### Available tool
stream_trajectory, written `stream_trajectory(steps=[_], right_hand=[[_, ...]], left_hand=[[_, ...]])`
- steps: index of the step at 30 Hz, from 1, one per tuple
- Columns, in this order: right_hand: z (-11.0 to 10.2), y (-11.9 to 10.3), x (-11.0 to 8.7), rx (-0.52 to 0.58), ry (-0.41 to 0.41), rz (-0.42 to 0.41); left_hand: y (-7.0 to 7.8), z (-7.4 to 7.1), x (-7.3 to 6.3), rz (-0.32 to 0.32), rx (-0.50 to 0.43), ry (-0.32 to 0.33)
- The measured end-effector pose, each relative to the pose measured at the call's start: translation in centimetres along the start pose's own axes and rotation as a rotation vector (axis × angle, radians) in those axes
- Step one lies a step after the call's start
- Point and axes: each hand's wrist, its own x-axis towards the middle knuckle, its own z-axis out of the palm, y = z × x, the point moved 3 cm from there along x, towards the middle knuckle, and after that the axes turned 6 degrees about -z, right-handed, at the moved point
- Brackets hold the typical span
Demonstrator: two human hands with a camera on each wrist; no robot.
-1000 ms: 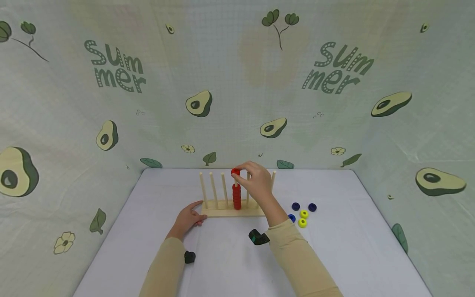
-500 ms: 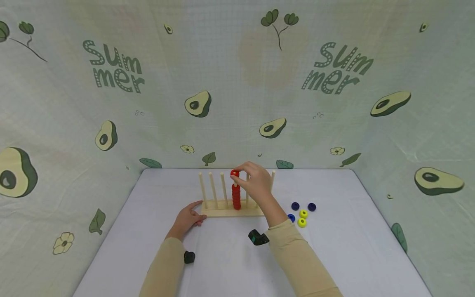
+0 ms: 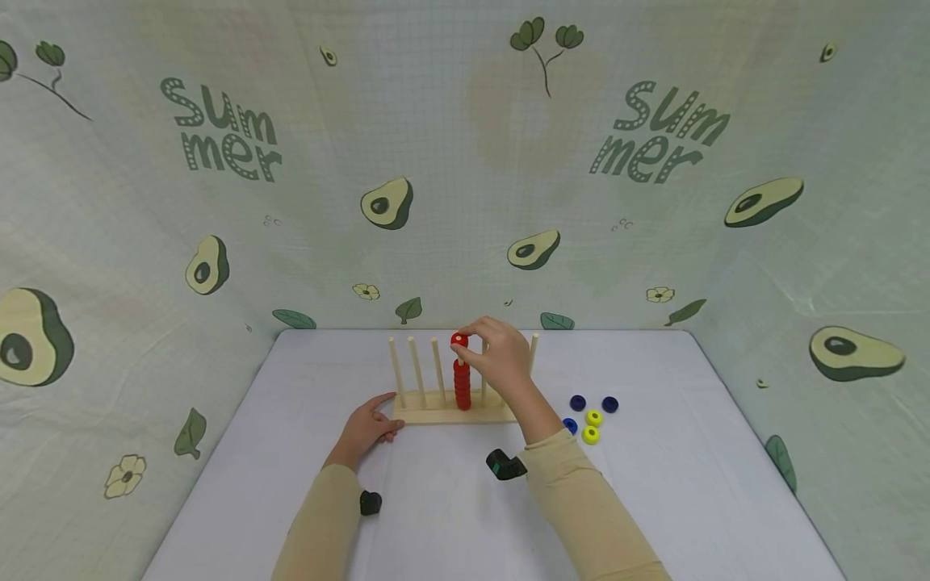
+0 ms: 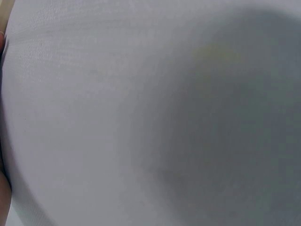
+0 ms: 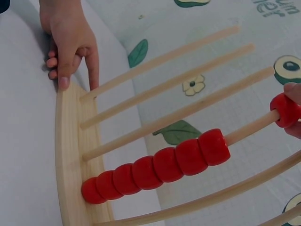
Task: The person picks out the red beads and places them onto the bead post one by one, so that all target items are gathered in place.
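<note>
A wooden rack with a row of upright pegs has a long flat base (image 3: 429, 416). On its fourth peg from the left stands a stack of several red beads (image 5: 155, 167). My right hand (image 3: 503, 355) pinches another red bead (image 5: 284, 110) between thumb and index finger at that peg's top, with the peg's end inside the bead's hole. At the rack's left end, my left hand (image 3: 366, 429) grips the base, thumb at the front edge and index finger at the back. The left wrist view shows mostly blurred white cloth, with a sliver of hand at its left edge.
To the right of the rack lie loose beads: two dark blue beads (image 3: 610, 404), a brighter blue bead (image 3: 570, 425) partly behind the right wrist, and two yellow beads (image 3: 591, 435). A printed cloth (image 3: 465, 161) hangs behind the white-covered table (image 3: 436, 516).
My right hand has lowered the red bead very slightly onto the peg's top. The left hand stays in place on the base.
</note>
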Motion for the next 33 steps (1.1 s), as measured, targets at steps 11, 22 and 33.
stream_trajectory(steps=[11, 22, 33], right_hand=[[-0.02, 0.07, -0.08, -0.045, -0.02, -0.021], [-0.2, -0.16, 0.03, -0.087, -0.067, -0.03], [-0.11, -0.02, -0.13, -0.1, -0.074, -0.065]], left_hand=[[0.0, 0.06, -0.03, 0.004, 0.006, -0.001], [0.27, -0.01, -0.14, -0.013, 0.002, 0.006], [0.23, -0.03, -0.23, -0.023, 0.01, 0.004]])
